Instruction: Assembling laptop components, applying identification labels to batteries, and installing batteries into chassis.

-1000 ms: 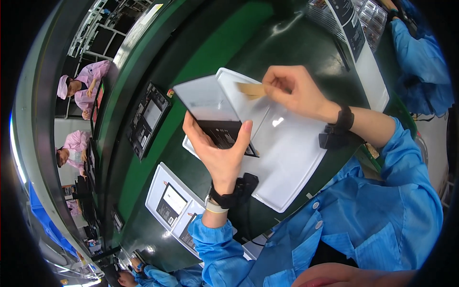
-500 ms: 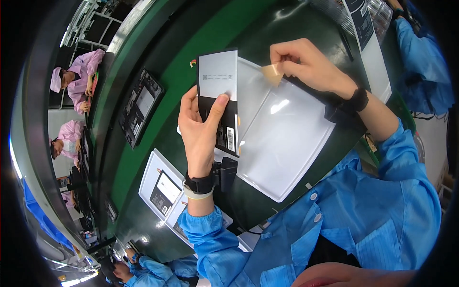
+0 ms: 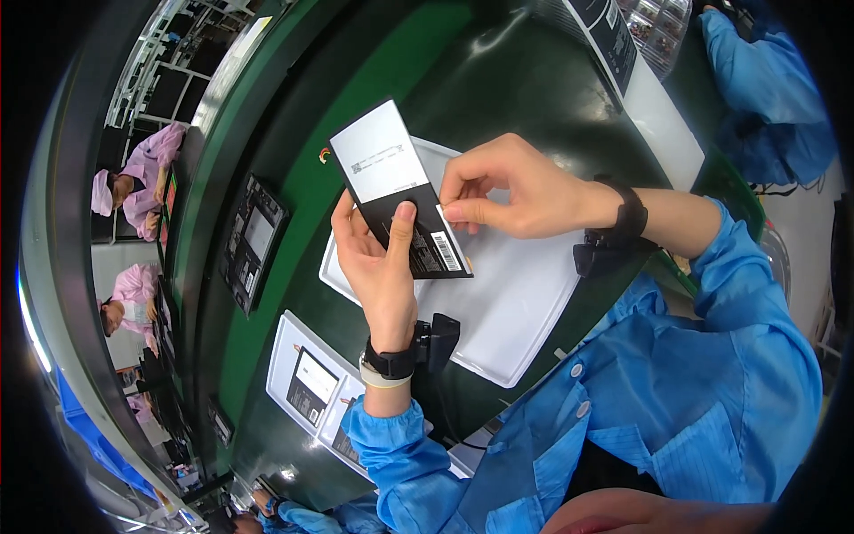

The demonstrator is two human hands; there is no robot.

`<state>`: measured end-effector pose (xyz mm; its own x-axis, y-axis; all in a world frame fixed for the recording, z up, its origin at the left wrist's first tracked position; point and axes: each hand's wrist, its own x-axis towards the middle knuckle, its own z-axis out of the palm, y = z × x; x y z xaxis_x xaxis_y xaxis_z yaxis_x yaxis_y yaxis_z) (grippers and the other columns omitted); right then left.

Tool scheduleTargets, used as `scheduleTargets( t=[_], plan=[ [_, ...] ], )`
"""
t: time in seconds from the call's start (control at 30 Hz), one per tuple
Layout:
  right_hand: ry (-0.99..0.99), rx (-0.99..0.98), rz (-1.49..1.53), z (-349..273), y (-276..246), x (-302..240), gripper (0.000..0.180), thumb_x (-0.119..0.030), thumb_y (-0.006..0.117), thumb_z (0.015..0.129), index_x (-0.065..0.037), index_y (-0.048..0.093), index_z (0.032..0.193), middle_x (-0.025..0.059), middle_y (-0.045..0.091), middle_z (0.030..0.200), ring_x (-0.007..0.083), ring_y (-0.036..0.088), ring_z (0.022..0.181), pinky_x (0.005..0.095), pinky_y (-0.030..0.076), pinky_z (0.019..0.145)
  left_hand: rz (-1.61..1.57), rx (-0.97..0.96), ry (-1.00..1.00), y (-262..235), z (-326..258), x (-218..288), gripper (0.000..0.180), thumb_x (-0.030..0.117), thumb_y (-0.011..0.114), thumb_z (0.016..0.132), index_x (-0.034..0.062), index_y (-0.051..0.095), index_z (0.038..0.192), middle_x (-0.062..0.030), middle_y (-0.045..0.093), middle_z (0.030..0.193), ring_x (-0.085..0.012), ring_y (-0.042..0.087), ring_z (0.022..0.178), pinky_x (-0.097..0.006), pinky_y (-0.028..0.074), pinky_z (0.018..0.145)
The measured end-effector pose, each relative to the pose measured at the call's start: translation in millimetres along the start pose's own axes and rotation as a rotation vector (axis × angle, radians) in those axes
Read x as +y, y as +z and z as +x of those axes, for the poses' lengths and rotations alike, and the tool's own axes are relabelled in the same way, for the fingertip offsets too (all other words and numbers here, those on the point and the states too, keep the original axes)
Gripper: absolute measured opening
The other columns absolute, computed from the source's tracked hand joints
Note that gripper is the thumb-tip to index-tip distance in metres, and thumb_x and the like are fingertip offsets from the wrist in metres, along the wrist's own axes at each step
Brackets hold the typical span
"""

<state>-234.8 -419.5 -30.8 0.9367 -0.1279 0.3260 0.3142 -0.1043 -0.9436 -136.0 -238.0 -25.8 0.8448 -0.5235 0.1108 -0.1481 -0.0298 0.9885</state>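
A flat battery pack (image 3: 384, 160), black with a white upper panel and a barcode label, is tilted up in my left hand (image 3: 378, 289). My left thumb presses on its black face, with the fingers behind it. My right hand (image 3: 529, 191) is closed in a pinch at the pack's right edge. A small white bit shows by those fingertips, but what they hold is mostly hidden. Both hands are above a white plastic tray (image 3: 525, 311) on the green bench. Both wrists wear black bands with small black boxes.
A second white tray (image 3: 277, 360) at the lower left holds more battery packs (image 3: 313, 384). An opened laptop base (image 3: 255, 242) lies on the green belt. At the far right are a black-and-white panel (image 3: 658, 125) and clear plastic trays (image 3: 656, 31). Other people work on both sides.
My right hand has come left and down from above the tray to the pack's edge. The tan film it pinched is no longer seen. The pack has tilted leftward at its top.
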Motion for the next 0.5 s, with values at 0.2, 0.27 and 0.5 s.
scheduleTargets(
  t=[0.2, 0.27, 0.5],
  plan=[
    [-0.096, 0.018, -0.061, -0.5, 1.8, 5.7, 0.01, -0.008, 0.069, 0.09, 0.001, 0.068, 0.087, 0.0052, 0.068, 0.075, 0.0105, 0.063, 0.066, 0.0256, 0.049, 0.062, -0.266, -0.119, -0.118, -4.3, -3.0, -1.4, 0.048, 0.013, 0.062, 0.104, -0.0006, 0.045, 0.147, -0.0106, 0.066, 0.125, -0.0169, 0.064, 0.111, -0.03, 0.051, 0.095],
    [-0.076, 0.053, -0.016, 2.2, -1.3, 9.9, 0.01, -0.008, 0.068, 0.09, 0.001, 0.068, 0.086, 0.0056, 0.067, 0.074, 0.0106, 0.062, 0.064, 0.0257, 0.049, 0.061, -0.631, -0.197, -0.213, -13.9, -1.1, 4.0, 0.047, 0.016, 0.06, 0.104, 0.0004, 0.047, 0.147, -0.008, 0.066, 0.12, -0.015, 0.063, 0.109, -0.03, 0.05, 0.095],
    [-0.178, 0.043, -0.269, -0.4, -2.5, -17.9, 0.005, -0.002, 0.068, 0.083, 0.002, 0.065, 0.08, 0.0067, 0.063, 0.069, 0.0125, 0.059, 0.054, 0.0247, 0.044, 0.049, -0.582, 0.021, -0.127, -11.4, 3.5, 10.3, 0.04, 0.022, 0.049, 0.105, -0.0042, 0.05, 0.136, -0.0079, 0.06, 0.109, -0.0153, 0.051, 0.081, -0.028, 0.044, 0.074]
  ],
)
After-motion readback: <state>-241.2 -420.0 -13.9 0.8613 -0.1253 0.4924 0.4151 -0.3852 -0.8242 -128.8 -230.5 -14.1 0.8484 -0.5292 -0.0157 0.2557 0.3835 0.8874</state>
